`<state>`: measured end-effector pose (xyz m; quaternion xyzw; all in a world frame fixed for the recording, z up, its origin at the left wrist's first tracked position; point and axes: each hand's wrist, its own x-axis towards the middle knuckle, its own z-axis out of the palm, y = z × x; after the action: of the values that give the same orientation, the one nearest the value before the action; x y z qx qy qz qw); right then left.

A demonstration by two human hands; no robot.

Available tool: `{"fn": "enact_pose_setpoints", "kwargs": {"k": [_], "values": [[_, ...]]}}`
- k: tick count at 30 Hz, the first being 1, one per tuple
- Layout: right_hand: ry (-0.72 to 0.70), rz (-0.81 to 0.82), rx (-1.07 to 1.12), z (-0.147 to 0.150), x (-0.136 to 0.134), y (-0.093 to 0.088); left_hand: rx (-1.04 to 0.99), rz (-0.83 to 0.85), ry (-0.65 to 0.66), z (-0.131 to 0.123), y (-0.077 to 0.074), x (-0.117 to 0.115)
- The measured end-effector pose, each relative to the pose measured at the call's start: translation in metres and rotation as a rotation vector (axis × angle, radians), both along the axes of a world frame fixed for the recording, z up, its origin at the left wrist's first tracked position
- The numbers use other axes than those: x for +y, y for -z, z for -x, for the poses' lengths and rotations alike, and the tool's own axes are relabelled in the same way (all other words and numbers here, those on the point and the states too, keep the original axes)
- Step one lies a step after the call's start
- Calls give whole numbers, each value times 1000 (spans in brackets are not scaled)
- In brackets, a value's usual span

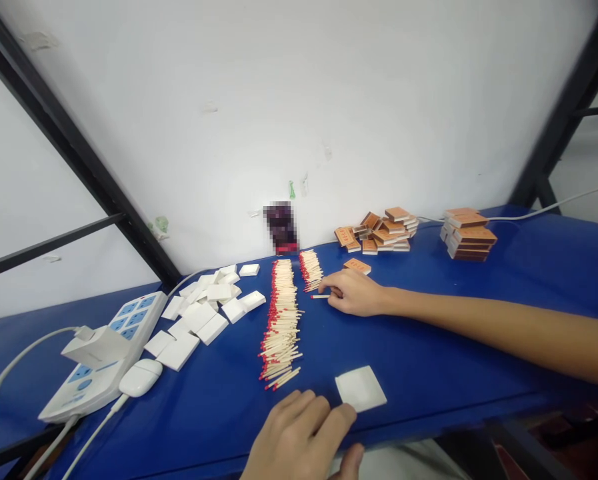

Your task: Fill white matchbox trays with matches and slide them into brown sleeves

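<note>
The single match (321, 296) lies flat on the blue desk (443, 353), roughly midway between its back and front edges. Its long axis runs along the desk's length, with the red head toward the left end. Your right hand (356, 293) has its fingertips on the match's bare end. Whether they pinch it or only touch it cannot be told.

Just left of the match, one long row of matches (281, 327) runs from the back edge toward the front, and most of its red heads are on the left side. One short row (311, 269) lies just behind your fingertips, and one lone matchbox (357, 266) sits just behind your knuckles. Two piles of orange matchboxes lie by the back edge to the right: a loose pile (381, 232) and a stacked pile (467, 233).

Your left hand (299, 433) lies at the front edge, fingers loosely bent, holding nothing. One white tray (361, 388) sits just beside it.

The long row lies between the match and a heap of white trays (203, 313), too many to count. One power strip (103, 353) lies at the left end.
</note>
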<state>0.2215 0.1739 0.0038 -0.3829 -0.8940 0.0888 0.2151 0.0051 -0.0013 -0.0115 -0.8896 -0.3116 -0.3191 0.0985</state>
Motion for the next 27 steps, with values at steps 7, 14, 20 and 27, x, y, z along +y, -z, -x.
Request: {"fn": "enact_pose_setpoints", "kwargs": {"k": [7,14,20,27], "values": [[-51,-18,20,0,3,4,10,17,16,1,1,1],[-70,-26,12,0,4,4,28,39,14,3,4,0],[0,-44,23,0,2,3,30,13,15,2,4,2],[-19,-42,-58,-1,5,5,28,6,14,1,2,1]]}}
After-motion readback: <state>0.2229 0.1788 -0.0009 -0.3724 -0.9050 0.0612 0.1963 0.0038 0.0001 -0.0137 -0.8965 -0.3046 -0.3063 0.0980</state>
